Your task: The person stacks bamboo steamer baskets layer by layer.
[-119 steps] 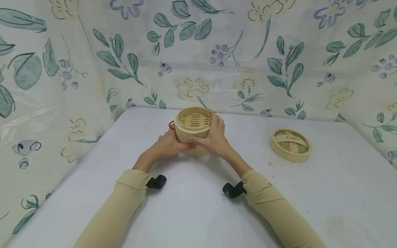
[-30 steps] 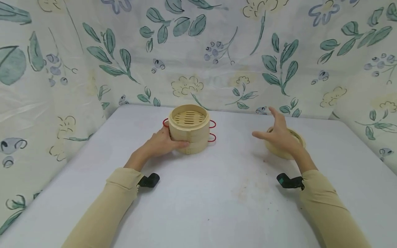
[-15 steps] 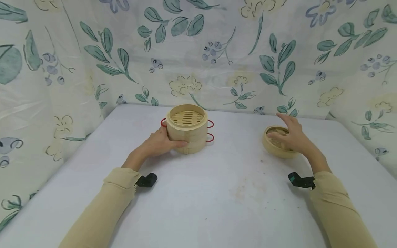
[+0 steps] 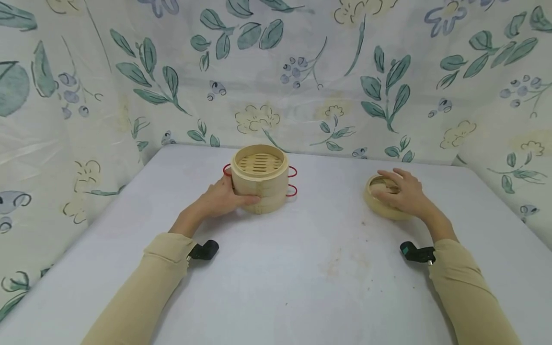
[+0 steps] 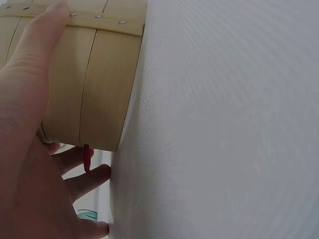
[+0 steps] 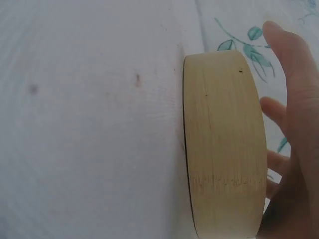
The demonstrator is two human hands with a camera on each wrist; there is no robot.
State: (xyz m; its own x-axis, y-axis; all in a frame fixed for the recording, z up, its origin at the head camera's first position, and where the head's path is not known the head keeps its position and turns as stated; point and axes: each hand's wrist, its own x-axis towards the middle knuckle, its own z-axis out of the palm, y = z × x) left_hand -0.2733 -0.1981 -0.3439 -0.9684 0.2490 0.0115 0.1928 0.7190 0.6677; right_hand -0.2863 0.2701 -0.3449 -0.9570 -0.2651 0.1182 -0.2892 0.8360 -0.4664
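Head view: two-tier bamboo steamer [image 4: 259, 178] sits centre frame, slightly left, on the white table [image 4: 276, 268], open top showing the slats, red wire handles [image 4: 292, 181] sticking out on its sides. Left hand [image 4: 224, 199] grasps the steamer's lower left side, thumb across the front wall, fingers wrapped round the far side; steamer is directly above and right of the palm in frame. Left wrist view confirms it: thumb [image 5: 40, 37] flat on the steamer wall [image 5: 92, 79], fingers curled underneath beside a red handle [image 5: 86, 158].

Bamboo lid [image 4: 381, 201] lies flat on the table at right of centre, well apart from the steamer. Right hand [image 4: 403, 194] is spread over the lid's top with fingers slightly bent, covering most of it. Right wrist view: lid rim [image 6: 224, 144] just beside the palm, fingers [image 6: 289, 59] arched over the top, thumb side hidden; cannot tell whether it is a real grip or only resting.

Floral sheet [image 4: 302, 72] fills the upper frame behind the table.
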